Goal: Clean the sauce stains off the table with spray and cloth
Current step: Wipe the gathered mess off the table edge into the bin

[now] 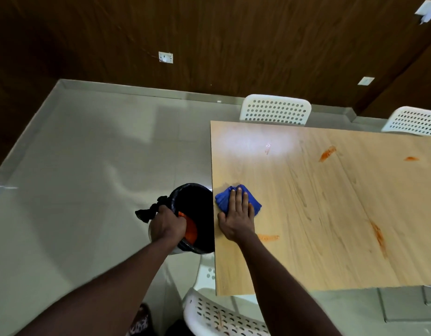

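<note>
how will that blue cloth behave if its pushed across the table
The blue cloth is bunched in soft folds under the right hand, so it is probably floppy and light. Pushed across the smooth table, it would likely slide easily and may bunch up or unfold rather than keep its shape.

Dim room, glare on table (330,214)

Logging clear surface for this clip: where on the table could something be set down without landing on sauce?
The table is bare in the near right stretch, between the smear by the right hand and the long streak, and at the glary far-left corner. Taken up: the left edge, with the blue cloth, and the far right, with two stains.
</note>
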